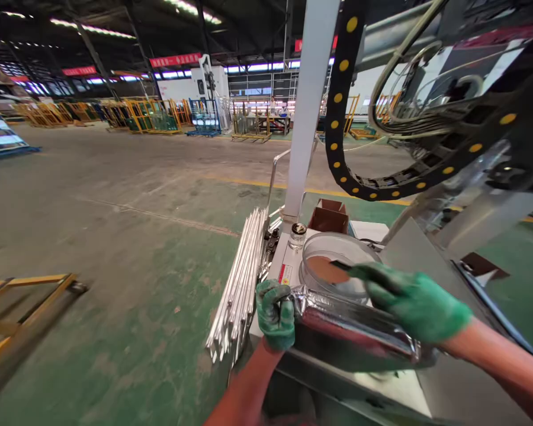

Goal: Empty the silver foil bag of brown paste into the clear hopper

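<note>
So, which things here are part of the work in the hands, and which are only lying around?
In use:
- left hand gripping the end of the silver foil bag
- right hand with a dark tool at the clear round tub of brown powder

Lying about:
- bundle of metal strips
- small glass jar
- brown cardboard box

Bare floor lies left; aluminium strips, jar and post crowd the bench.
</note>
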The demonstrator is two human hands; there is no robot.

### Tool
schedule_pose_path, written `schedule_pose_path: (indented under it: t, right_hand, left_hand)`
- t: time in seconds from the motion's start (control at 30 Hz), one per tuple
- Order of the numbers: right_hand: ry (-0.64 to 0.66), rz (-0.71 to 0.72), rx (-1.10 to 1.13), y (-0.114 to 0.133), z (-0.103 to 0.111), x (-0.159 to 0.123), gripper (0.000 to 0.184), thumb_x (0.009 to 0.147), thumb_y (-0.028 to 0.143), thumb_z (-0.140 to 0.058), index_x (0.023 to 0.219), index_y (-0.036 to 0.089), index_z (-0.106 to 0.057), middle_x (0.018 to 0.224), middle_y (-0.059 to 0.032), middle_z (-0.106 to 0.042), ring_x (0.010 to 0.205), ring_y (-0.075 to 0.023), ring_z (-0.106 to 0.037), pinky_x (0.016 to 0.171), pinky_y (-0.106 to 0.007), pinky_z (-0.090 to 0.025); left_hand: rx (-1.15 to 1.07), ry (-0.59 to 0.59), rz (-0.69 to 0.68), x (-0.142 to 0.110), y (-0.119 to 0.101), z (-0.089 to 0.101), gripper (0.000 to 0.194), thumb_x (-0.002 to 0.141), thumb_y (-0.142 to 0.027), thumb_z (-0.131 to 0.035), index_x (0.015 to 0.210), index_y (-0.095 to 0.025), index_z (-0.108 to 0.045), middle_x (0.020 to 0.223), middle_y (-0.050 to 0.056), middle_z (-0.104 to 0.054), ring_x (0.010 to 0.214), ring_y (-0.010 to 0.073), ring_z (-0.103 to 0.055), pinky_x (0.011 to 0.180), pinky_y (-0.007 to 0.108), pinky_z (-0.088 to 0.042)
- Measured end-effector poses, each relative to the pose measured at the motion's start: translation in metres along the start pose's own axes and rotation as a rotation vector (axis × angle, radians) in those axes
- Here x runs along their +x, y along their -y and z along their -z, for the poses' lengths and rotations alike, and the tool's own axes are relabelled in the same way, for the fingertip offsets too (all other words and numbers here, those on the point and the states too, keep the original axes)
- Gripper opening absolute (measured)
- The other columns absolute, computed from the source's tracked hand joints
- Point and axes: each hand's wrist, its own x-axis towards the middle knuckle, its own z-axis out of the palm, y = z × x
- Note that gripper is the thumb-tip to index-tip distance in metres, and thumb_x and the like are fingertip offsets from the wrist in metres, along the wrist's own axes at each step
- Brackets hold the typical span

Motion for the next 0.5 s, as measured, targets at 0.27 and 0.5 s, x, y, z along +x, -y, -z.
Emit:
schedule_pose_path:
  t: [0.27, 0.5]
  right_hand:
    - [0.433, 0.504, -0.669, 0.115, -0.016, 0.059, 0.019, 0.094, 0.017, -0.063, 0.094, 0.018, -0.083, 0.082, -0.0062, -0.072, 0.052, -0.0146, -0.028, 0.057, -0.034, -0.015]
    - [0.635, 0.482, -0.789, 0.125, -0.002, 0.070, 0.015, 0.098, 0.019, -0.070, 0.099, 0.017, -0.085, 0.080, -0.0025, -0.073, 0.053, -0.0123, -0.012, 0.055, -0.032, -0.019]
  left_hand:
    - [0.062, -0.066, -0.071, 0.002, -0.005, -0.003, 0.013, 0.104, -0.024, -0.058, 0.110, -0.022, -0.069, 0.104, 0.003, -0.063, 0.101, 0.0149, -0.064, 0.091, 0.027, -0.056]
    - [0.097, -0.053, -0.055, -0.010, 0.002, 0.005, 0.015, 0.106, -0.029, -0.055, 0.111, -0.022, -0.068, 0.105, 0.005, -0.061, 0.101, 0.0179, -0.061, 0.087, 0.031, -0.055]
